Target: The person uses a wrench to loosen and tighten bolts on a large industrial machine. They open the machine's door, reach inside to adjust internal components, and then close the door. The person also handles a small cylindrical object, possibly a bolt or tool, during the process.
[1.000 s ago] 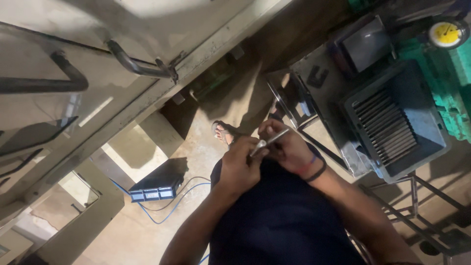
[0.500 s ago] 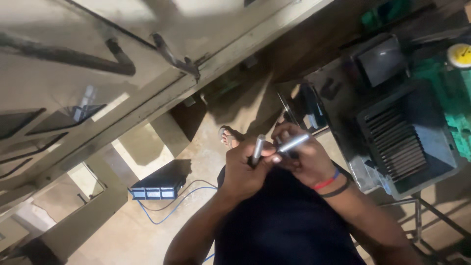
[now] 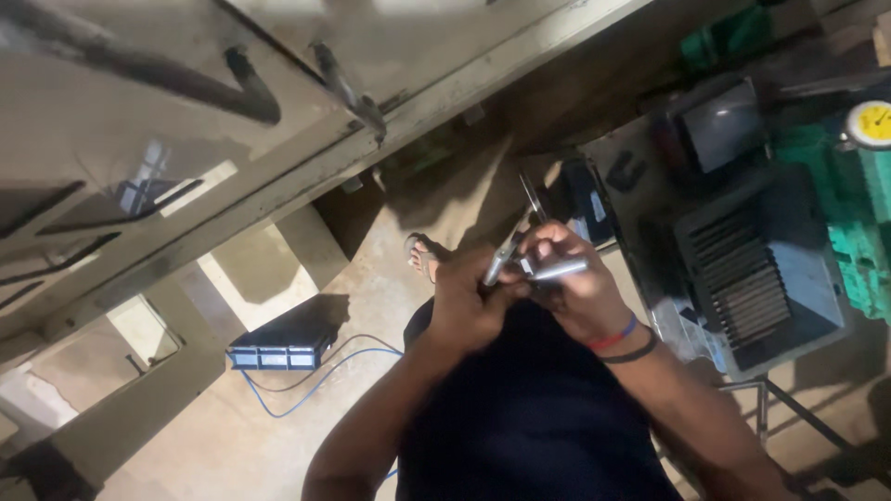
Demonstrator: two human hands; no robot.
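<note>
My left hand (image 3: 469, 301) is closed around a short silvery metal rod (image 3: 501, 260) that points up and away from me. My right hand (image 3: 571, 288) grips a second shiny metal rod (image 3: 560, 271) lying nearly level, its end meeting the first rod between my hands. Both hands are held close together in front of my dark shirt. My right wrist carries a red band and a dark band (image 3: 624, 341). A thin dark bar (image 3: 531, 197) rises just behind the hands; whether it is joined to the rods is not clear.
A grey machine with a slatted vent (image 3: 752, 269) stands at the right, green equipment (image 3: 863, 250) and a yellow round dial (image 3: 871, 122) beyond it. A long metal frame with bent handles (image 3: 306, 176) runs across the upper left. A black box (image 3: 283, 345) with a blue cable (image 3: 306, 394) lies on the floor, near my sandalled foot (image 3: 422, 255).
The view has swung, so the frame and machine sit differently. My hands stay together; the rods have parted into an angled one at the left and a level one at the right.
</note>
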